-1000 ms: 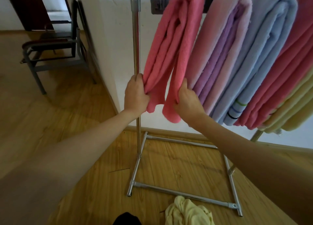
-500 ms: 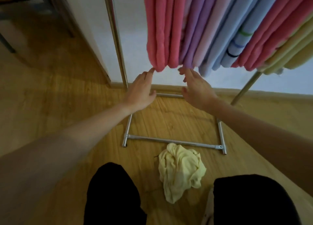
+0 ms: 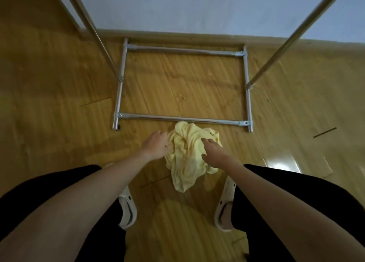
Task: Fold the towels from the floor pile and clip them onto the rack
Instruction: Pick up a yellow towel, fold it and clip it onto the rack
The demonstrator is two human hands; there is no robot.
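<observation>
A crumpled pale yellow towel [image 3: 187,155] lies on the wooden floor just in front of the rack's base. My left hand [image 3: 155,146] is at the towel's left edge, its fingers curled against the cloth. My right hand [image 3: 212,153] rests on top of the towel's right side with fingers spread. The metal rack [image 3: 177,118] shows only its floor frame and two slanting uprights; the hung towels are out of view above.
My two feet in white clogs [image 3: 127,210] stand on either side of the towel, legs in black. A white wall with a wooden skirting board [image 3: 177,35] runs behind the rack. Bare wood floor [image 3: 49,123] extends left and right.
Both hands let go of the hung pink towel and dropped to the yellow towel on the floor. The view tilted down, so the hung towels left the frame.
</observation>
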